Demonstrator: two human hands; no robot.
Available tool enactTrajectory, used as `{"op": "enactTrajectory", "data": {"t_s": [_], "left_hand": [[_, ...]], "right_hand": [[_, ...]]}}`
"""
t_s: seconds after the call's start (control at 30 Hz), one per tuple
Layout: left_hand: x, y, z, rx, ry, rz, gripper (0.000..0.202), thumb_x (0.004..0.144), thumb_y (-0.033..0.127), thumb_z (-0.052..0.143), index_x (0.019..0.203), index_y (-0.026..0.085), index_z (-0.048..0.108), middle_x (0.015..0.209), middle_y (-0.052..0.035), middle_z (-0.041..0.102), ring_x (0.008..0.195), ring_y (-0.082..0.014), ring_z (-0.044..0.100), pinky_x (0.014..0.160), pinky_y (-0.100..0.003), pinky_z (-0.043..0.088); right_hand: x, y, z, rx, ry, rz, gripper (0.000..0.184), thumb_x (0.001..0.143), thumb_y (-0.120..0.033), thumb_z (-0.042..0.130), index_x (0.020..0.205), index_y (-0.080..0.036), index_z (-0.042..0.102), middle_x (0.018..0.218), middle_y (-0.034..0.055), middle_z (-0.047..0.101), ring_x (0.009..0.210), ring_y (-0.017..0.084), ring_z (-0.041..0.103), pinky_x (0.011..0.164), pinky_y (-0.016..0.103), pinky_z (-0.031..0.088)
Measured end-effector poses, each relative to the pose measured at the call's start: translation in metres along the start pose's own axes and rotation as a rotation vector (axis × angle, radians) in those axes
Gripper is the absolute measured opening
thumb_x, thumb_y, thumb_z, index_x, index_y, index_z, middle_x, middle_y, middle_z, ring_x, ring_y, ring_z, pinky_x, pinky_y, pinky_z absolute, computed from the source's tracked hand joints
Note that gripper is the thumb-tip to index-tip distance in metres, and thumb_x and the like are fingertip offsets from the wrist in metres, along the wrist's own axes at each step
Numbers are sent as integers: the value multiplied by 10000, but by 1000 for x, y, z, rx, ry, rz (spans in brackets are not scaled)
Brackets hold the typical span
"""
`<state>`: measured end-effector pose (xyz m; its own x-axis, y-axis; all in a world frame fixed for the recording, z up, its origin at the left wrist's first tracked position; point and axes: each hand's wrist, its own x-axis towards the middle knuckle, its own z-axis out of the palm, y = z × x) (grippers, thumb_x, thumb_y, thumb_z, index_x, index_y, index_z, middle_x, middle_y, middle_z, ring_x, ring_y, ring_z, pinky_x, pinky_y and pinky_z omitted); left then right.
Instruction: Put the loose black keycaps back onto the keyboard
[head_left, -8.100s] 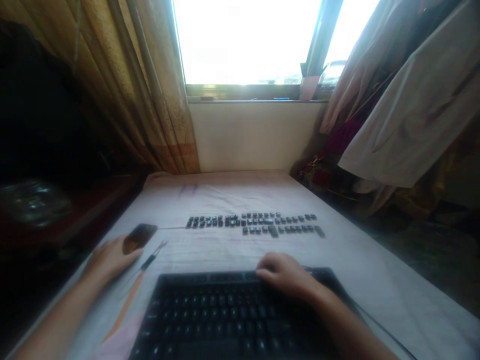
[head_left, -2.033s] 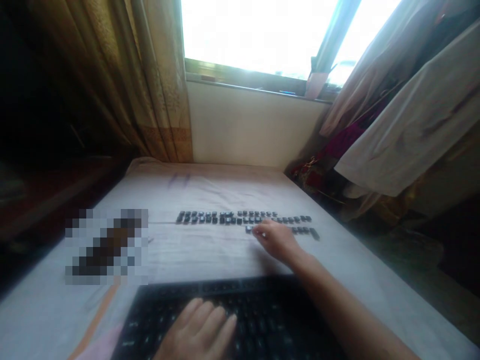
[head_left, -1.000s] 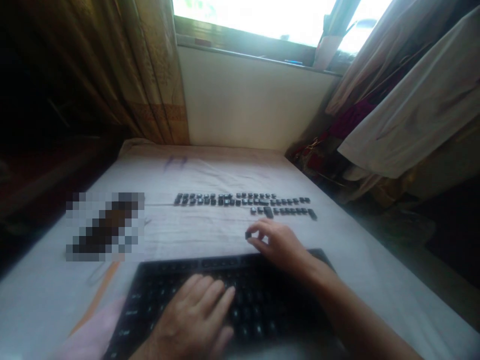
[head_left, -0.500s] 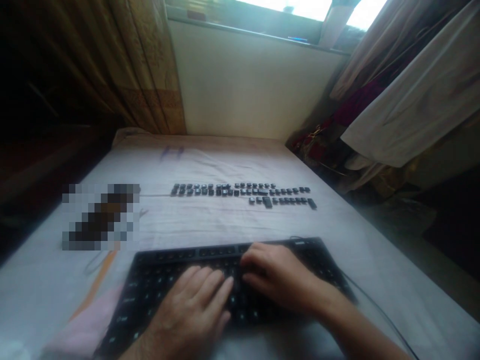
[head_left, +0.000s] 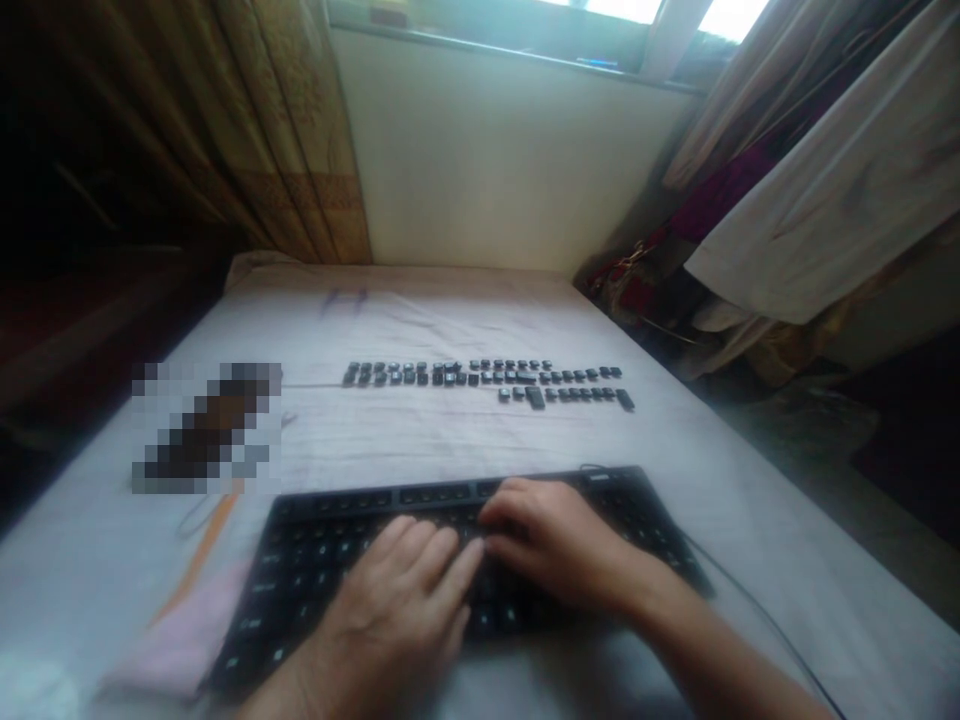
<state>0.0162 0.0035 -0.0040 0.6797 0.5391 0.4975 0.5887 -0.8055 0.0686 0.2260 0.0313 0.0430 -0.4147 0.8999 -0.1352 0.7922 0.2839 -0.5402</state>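
Observation:
A black keyboard (head_left: pixel 315 550) lies on the pale bedsheet right in front of me. My left hand (head_left: pixel 405 600) rests palm down over its middle, fingers stretched out, the index fingertip close to the right hand's fingers. My right hand (head_left: pixel 559 545) is bent over the centre of the keyboard with its fingers curled and thumb and finger close together; whatever is between them is too small to make out. Loose black keycaps (head_left: pixel 534 397) stand in rows on the sheet beyond the keyboard. Lettered keys show at the keyboard's left and lower parts.
A blurred-out dark object (head_left: pixel 206 430) lies at the left, near an orange strip (head_left: pixel 206 540) and a pink cloth (head_left: pixel 184 640). The keyboard's cable (head_left: pixel 757 605) runs off to the right. Curtains (head_left: pixel 300 130) hang at the left, and clothes (head_left: pixel 832 200) at the right.
My left hand has slid slightly right and up, its index finger now nearer the right hand. My right hand stays at almost the same spot. The view has shifted slightly.

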Motion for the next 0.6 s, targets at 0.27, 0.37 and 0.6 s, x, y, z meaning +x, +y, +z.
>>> {"op": "enactTrajectory", "data": {"t_s": [0.27,0.37,0.6], "left_hand": [[4,-1,-1,-13,-3,2,317,902,191,518,1197,162,629,1045,-69,654,979,-251,577,949,-445,437],[4,0,-1,-15,-14,-9,310,906,197,516,1192,164,632,1039,-64,652,974,-249,574,951,-441,433],[5,0,-1,-1,-42,-3,323,909,216,520,1212,161,619,1041,-67,658,972,-244,577,943,-430,441]], "right_hand": [[-1,-1,-3,25,-16,9,121,801,-174,690,905,-187,751,882,46,733,797,169,664,726,253,478],[0,2,-3,49,-13,-18,143,831,-165,649,917,-184,761,894,54,745,807,170,678,745,256,486],[7,4,-2,76,30,49,144,839,-155,632,865,-185,770,856,43,763,788,174,692,745,260,488]]}}
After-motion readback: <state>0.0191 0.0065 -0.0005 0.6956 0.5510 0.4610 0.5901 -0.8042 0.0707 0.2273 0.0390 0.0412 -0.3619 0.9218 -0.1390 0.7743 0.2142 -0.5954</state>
